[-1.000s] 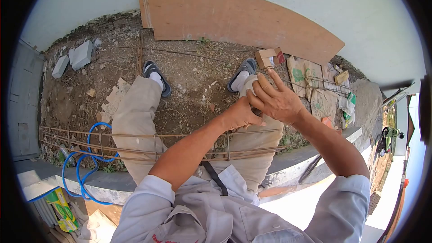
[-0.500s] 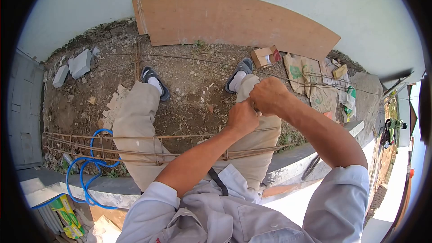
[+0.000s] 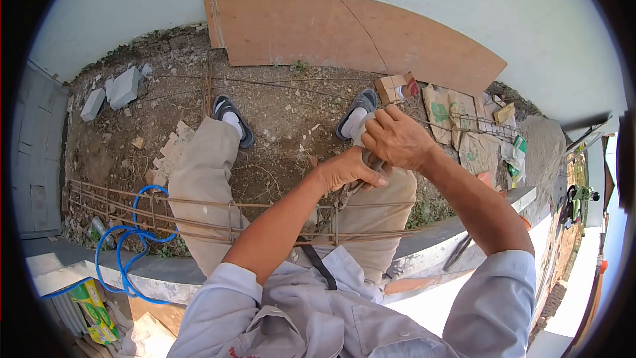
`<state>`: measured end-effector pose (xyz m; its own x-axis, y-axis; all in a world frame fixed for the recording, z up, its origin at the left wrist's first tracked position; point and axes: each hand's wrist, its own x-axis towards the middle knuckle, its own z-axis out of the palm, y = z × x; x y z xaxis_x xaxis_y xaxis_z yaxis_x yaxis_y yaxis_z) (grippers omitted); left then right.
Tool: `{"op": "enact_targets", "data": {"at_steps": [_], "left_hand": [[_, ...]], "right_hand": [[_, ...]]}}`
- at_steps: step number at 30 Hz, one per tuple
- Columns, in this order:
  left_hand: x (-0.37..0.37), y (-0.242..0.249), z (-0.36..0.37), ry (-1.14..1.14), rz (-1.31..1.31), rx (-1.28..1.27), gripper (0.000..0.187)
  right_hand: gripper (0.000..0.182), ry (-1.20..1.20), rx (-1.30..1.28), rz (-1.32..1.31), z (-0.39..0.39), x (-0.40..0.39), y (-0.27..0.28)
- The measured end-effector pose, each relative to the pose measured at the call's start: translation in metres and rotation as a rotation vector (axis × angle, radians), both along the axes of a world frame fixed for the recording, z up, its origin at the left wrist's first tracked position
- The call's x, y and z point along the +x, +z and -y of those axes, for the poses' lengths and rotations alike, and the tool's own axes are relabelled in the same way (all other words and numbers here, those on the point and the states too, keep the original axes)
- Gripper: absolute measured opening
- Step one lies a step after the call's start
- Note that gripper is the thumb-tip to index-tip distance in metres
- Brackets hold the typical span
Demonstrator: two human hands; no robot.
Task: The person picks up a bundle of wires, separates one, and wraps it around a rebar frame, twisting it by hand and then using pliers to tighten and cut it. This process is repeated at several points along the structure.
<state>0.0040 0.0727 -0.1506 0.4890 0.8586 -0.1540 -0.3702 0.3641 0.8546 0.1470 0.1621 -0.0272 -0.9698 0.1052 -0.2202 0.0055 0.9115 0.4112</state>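
Observation:
Above my right thigh, my left hand is closed round a dark metal tool, mostly hidden by the fingers. My right hand touches it from the right, fingers curled down over something hidden between the hands. Below them a long cage of thin rusty steel bars lies across my lap. A thin dark wire runs in front of the wall and the board towards my right hand; its lower end is hard to follow.
A plywood board leans on the wall. On the dirt ground are grey blocks, a small carton, paper sacks and long bars. A blue hose hangs over the concrete ledge at the left.
My hands have moved slightly down and the left has turned, showing its thumb and the dark tool. The thin wire has come into view at the top.

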Motion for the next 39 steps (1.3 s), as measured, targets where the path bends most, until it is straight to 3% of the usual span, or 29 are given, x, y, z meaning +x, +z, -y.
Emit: {"op": "enact_targets", "data": {"at_steps": [1, 4, 7, 11, 14, 17, 20, 23, 26, 29, 32, 33, 35, 36, 39], "left_hand": [[0.003, 0.004, 0.004, 0.059, -0.057, 0.014, 0.054], [0.027, 0.016, 0.020, 0.361, -0.593, 0.098, 0.062], [0.061, 0.022, 0.040, 0.674, -0.933, 0.367, 0.070], [0.066, -0.020, 0.021, 0.566, -0.828, 0.398, 0.059], [0.037, 0.003, 0.009, 0.304, -0.684, 0.241, 0.047], [0.013, 0.006, 0.005, 0.121, -0.185, 0.106, 0.038], [0.011, -0.005, 0.001, -0.034, 0.060, 0.128, 0.034], [0.008, 0.005, 0.002, -0.026, -0.183, 0.074, 0.044], [0.028, 0.032, 0.019, 0.320, -0.765, 0.221, 0.054], [0.060, 0.025, 0.034, 0.545, -0.792, 0.331, 0.059], [0.052, 0.016, 0.019, 0.340, -0.828, 0.319, 0.053], [0.048, 0.016, 0.012, 0.289, -0.830, 0.324, 0.052], [0.030, 0.005, 0.001, 0.195, -0.344, 0.124, 0.044], [0.020, 0.003, -0.002, 0.143, -0.102, 0.029, 0.040], [0.011, 0.002, -0.004, -0.070, -0.278, 0.098, 0.076]], "right_hand": [[0.017, -0.042, -0.006, 0.044, 0.001, -0.002, 0.001], [0.013, -0.252, -0.020, 0.242, 0.011, -0.012, 0.008], [0.010, -0.472, -0.188, 0.451, 0.008, -0.015, 0.005], [0.012, -0.669, -0.288, 0.575, 0.011, -0.022, 0.022], [0.024, -0.211, 0.074, 0.252, 0.029, -0.007, 0.027], [0.027, 0.109, 0.202, -0.189, 0.030, 0.001, 0.019], [0.026, 0.132, 0.082, -0.220, 0.015, 0.021, 0.000], [0.019, -0.073, -0.085, -0.001, 0.012, 0.013, 0.002], [0.015, -0.376, -0.094, 0.260, 0.019, 0.001, 0.007], [0.014, -0.653, -0.298, 0.490, 0.016, -0.012, 0.006], [0.018, -0.613, -0.259, 0.377, 0.022, -0.008, 0.008], [0.018, -0.429, -0.109, 0.214, 0.027, -0.004, 0.011], [0.018, -0.042, 0.187, -0.102, 0.036, 0.004, 0.017], [0.018, -0.039, 0.160, -0.100, 0.034, 0.007, 0.016], [0.018, -0.145, 0.065, -0.008, 0.030, 0.015, 0.009]]}}
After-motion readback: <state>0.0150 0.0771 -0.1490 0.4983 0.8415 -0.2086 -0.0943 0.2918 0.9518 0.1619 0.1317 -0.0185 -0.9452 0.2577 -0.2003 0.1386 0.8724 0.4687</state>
